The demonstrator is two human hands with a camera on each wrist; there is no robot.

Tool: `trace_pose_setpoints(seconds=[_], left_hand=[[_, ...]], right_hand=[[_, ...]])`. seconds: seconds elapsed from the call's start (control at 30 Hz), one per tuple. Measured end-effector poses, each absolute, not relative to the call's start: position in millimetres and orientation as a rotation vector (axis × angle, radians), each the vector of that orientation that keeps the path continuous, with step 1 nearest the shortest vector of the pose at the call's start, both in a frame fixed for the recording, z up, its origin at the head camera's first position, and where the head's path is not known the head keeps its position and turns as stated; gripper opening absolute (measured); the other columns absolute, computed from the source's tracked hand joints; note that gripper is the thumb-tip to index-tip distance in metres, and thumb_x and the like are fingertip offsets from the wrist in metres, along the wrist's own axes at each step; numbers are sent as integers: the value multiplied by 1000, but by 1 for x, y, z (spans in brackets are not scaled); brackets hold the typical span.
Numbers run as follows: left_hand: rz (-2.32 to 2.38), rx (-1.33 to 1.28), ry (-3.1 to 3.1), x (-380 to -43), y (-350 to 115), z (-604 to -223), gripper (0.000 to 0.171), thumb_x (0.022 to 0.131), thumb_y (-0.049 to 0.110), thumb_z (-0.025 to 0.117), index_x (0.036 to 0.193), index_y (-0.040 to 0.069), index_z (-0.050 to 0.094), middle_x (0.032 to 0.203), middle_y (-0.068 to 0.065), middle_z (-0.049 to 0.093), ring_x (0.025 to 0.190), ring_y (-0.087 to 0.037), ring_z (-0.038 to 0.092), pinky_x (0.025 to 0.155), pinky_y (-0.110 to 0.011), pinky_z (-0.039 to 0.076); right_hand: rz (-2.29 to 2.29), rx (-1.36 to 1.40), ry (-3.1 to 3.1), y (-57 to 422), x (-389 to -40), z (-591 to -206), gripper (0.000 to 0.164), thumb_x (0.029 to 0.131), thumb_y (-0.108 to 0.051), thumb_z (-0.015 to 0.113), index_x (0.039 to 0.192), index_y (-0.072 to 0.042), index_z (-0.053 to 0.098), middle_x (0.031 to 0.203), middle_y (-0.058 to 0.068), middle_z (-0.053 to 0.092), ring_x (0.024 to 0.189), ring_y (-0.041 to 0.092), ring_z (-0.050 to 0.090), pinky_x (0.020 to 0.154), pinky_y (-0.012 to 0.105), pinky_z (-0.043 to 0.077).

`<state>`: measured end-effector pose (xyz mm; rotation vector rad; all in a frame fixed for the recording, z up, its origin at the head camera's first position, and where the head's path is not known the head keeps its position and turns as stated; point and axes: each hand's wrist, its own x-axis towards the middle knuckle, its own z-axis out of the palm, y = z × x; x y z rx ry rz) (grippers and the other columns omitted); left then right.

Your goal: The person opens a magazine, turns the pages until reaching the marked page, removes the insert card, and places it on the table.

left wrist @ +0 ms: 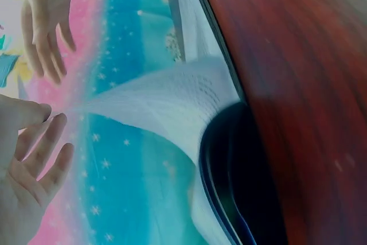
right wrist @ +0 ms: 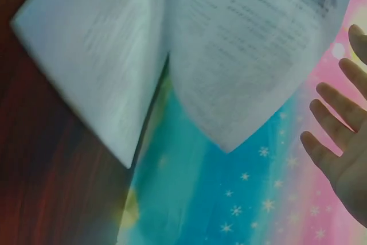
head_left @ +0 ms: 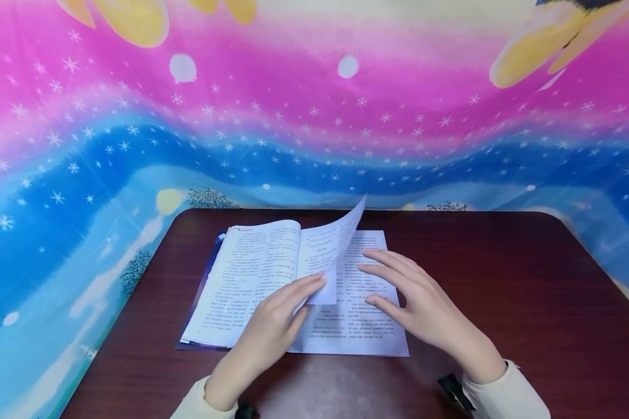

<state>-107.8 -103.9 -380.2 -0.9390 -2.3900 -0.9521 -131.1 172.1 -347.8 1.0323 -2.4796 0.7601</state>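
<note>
An open magazine (head_left: 236, 285) with printed pages and a dark cover lies on the table. One page (head_left: 322, 247) stands lifted and curved, its upper corner pointing up. My left hand (head_left: 278, 317) pinches that page's edge between thumb and fingertips; in the left wrist view the page (left wrist: 166, 96) narrows toward this grip. Over the right-hand page (head_left: 367, 331), my right hand (head_left: 416, 291) hovers with fingers spread and holds nothing. The right wrist view shows the same right hand (right wrist: 347, 147) apart from the raised page (right wrist: 246, 67).
The dark reddish-brown table (head_left: 503, 279) extends on both sides of the magazine. Behind it hangs a pink and blue cloth (head_left: 304, 128) with snowflake prints. Black straps (head_left: 455, 391) sit at the wrists, by the light sleeves.
</note>
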Motion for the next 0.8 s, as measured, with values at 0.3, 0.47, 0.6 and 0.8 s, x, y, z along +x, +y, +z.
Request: trace_pose_setpoints(seconds=[0.3,0.47,0.6,0.8], left_hand=[[-875,-794,-2417,-105,-133,-385,73,83,-7,74,147,13,48,150,-2,47,133,-20,49,102,-40,46],[-841,-700,-2467,-103,-149,-387,76,82,-7,76,149,13,46,151,-1,46,134,-19,49,101,-39,46],[-815,-634,-2495,-102,-162,-389,78,80,-8,77,149,13,45,151,-3,45,127,-20,55,97,-40,50],[-755,-544,-2536,-98,-181,-393,82,78,-8,78,150,13,43,151,-5,45,109,-19,65,82,-39,57]], right_hand=[[682,1001,-2530,189,-133,-363,52,82,-20,82,131,-19,65,141,0,56,129,23,50,103,47,41],[645,990,-2585,198,-132,-372,47,83,-22,80,128,-18,66,139,0,58,127,23,53,102,49,42],[605,1012,-2600,203,-132,-378,44,83,-23,81,124,-16,68,135,1,60,124,23,55,100,49,43],[565,1029,-2638,211,-131,-388,43,82,-22,82,122,-15,69,131,2,63,120,23,58,97,49,47]])
